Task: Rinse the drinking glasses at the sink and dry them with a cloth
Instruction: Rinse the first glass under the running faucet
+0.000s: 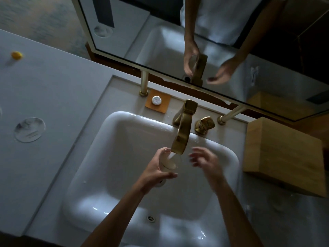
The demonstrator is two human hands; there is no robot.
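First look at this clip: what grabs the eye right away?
The gold faucet at the back of the white sink, running water into a clear glass held under it by the left hand. The right hand hovers open beside it, blurred. A wooden box sits on the right of the counter.

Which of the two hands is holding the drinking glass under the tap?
The left hand grips the glass under the tap; the right hand is open and empty.
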